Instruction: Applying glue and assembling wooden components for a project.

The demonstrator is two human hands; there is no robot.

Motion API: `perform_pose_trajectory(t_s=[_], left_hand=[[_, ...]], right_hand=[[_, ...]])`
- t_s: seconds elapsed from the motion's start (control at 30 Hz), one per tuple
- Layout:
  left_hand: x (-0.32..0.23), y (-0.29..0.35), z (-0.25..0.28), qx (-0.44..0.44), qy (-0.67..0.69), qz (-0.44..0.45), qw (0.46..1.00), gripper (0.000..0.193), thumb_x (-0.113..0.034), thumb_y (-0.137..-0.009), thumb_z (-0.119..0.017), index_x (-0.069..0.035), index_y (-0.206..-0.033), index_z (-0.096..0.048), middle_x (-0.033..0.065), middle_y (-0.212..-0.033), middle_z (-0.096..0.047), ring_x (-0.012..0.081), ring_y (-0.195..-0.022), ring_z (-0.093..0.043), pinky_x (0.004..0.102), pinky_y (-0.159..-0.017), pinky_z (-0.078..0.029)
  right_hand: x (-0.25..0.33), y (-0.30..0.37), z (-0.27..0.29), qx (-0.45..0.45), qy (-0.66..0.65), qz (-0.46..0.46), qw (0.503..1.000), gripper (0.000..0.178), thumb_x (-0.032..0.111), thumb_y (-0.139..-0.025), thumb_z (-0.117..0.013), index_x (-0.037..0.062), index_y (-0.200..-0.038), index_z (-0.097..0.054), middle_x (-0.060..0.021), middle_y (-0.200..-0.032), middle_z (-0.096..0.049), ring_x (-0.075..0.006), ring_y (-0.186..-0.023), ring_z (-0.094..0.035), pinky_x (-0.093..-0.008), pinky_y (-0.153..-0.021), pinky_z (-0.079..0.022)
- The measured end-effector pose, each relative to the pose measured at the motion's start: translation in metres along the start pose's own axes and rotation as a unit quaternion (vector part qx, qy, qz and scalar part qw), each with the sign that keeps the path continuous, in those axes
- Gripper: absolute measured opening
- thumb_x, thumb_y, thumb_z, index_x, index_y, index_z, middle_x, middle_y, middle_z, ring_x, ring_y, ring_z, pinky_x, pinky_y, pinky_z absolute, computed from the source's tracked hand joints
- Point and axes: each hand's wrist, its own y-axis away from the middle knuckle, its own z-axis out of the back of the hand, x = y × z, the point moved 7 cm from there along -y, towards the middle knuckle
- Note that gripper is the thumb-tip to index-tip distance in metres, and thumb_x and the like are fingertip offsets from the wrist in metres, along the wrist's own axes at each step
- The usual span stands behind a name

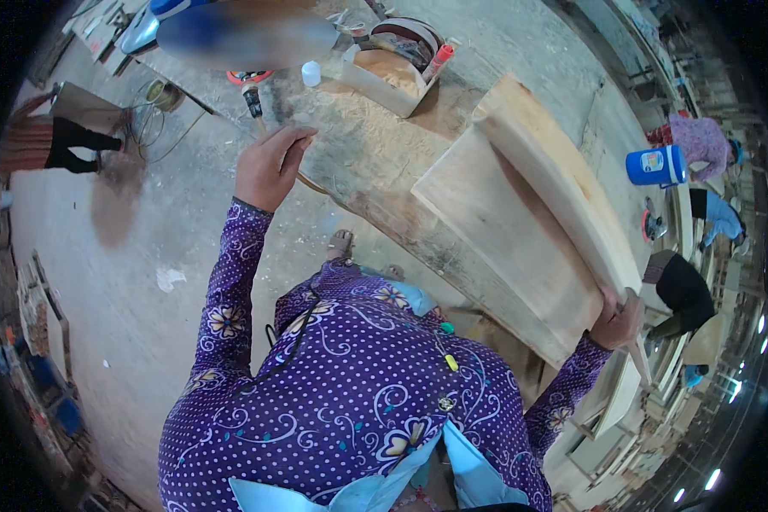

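Note:
My left hand hovers over the near left edge of the workbench, its thumb and fingers pinched together. Whatever sits between those fingertips, if anything, is too small to make out. Just beyond it lies a tool with a black handle and a round red part. On the right, my right hand grips the near end of a pale wooden piece, thumb over its edge. That piece has a flat panel joined to a thick curved rail, and it lies slantwise on the bench.
A tray with sanding discs and a red tube stands at the back, beside a white bottle. Sawdust covers the workbench. A blue jug and several people are at right; another person stands at left.

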Motion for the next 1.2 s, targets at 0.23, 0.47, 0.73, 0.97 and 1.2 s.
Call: perform_pose_trajectory(t_s=[0.23,0.47,0.73,0.97,1.2], left_hand=[[-0.029,0.061,0.016,-0.032,-0.021,0.030,0.999,0.013,-0.010,-0.086,-0.060,-0.008,-0.098,-0.066,0.0130,-0.085,-0.064,0.0314,-0.076,-0.063,0.0372,-0.064,-0.049],[-0.045,0.112,0.040,-0.028,-0.031,0.056,0.998,0.012,-0.008,-0.086,-0.060,-0.007,-0.097,-0.066,0.0126,-0.084,-0.064,0.0301,-0.076,-0.062,0.0353,-0.066,-0.049],[-0.029,0.046,0.080,-0.053,0.143,0.011,0.988,0.016,-0.006,-0.088,-0.060,-0.002,-0.103,-0.066,0.0095,-0.093,-0.068,0.0149,-0.079,-0.063,0.0260,-0.071,-0.049],[-0.053,-0.064,0.082,0.048,0.392,-0.181,0.901,0.054,-0.010,-0.092,-0.052,-0.002,-0.142,-0.033,0.0142,-0.141,-0.041,0.0210,-0.130,-0.039,0.0351,-0.105,-0.032],[0.068,-0.151,0.065,0.164,0.584,-0.069,0.792,0.026,-0.015,-0.094,-0.056,-0.003,-0.116,-0.057,0.0065,-0.107,-0.062,0.0156,-0.098,-0.059,0.0300,-0.084,-0.050]], right_hand=[[-0.042,-0.078,-0.023,-0.063,0.020,0.016,0.998,0.053,0.058,-0.077,-0.064,0.0063,-0.088,-0.068,-0.0125,-0.070,-0.062,-0.0316,-0.063,-0.060,-0.0388,-0.053,-0.044],[-0.063,-0.142,-0.024,0.037,-0.057,-0.025,0.997,0.044,0.051,-0.087,-0.057,0.0073,-0.083,-0.065,-0.0189,-0.067,-0.056,-0.0325,-0.057,-0.054,-0.0393,-0.053,-0.041],[-0.012,-0.190,0.073,0.139,0.009,0.059,0.988,0.030,0.036,-0.090,-0.052,0.0108,-0.095,-0.068,-0.0183,-0.085,-0.064,-0.0342,-0.075,-0.061,-0.0394,-0.062,-0.044],[0.088,-0.188,0.146,0.021,-0.208,0.214,0.954,0.058,0.061,-0.085,-0.052,0.0044,-0.090,-0.064,-0.0172,-0.064,-0.056,-0.0271,-0.054,-0.054,-0.0415,-0.049,-0.037],[0.099,-0.182,0.161,0.208,-0.117,-0.168,0.956,0.084,0.081,-0.073,-0.048,-0.0012,-0.076,-0.068,-0.0195,-0.073,-0.064,-0.0246,-0.067,-0.061,-0.0379,-0.061,-0.046]])
